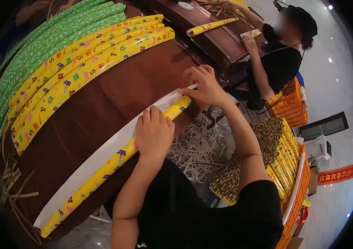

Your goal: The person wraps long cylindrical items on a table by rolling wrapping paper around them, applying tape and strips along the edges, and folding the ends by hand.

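A long roll of yellow patterned wrapping paper (pixel 94 179) lies across the brown table, partly unrolled, with its white underside (pixel 89 162) spread along the far side. My left hand (pixel 155 135) rests on the roll near its middle, palm down, fingers lying flat over the white paper. At the roll's right end, my right hand (pixel 204 85) pinches a narrow white strip (pixel 193 86) at the paper's edge between thumb and fingers. Whether that strip is tape or the paper's own edge is not clear.
Yellow rolls (pixel 101 62) and green rolls (pixel 56 50) lie at the table's far left. Shredded strips (pixel 197 145) cover the floor beside me. Packed yellow rolls (pixel 282 166) fill an orange crate (pixel 301 186) at right. A co-worker (pixel 278 58) handles paper at another table.
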A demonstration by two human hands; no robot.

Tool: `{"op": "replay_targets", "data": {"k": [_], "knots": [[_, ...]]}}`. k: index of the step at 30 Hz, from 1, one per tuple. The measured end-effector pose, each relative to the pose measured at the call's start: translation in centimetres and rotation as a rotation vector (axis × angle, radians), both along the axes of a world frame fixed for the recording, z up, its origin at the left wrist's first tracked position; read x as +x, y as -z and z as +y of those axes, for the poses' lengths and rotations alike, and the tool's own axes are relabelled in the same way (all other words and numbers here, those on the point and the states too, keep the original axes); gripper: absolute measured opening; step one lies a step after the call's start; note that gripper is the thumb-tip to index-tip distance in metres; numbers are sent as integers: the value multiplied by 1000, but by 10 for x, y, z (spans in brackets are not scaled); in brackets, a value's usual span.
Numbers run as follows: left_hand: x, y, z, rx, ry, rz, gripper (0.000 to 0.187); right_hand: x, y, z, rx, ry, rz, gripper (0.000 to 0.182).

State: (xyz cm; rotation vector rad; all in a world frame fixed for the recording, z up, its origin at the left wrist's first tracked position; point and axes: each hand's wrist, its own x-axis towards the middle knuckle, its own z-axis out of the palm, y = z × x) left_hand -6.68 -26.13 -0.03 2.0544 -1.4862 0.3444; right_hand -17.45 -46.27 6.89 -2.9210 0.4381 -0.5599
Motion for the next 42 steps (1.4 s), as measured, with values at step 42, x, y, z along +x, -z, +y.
{"op": "replay_targets", "data": {"k": [42], "knots": [[58, -33, -109, 452, 268, 422, 31, -7, 45, -18, -67, 74, -121, 48]]}}
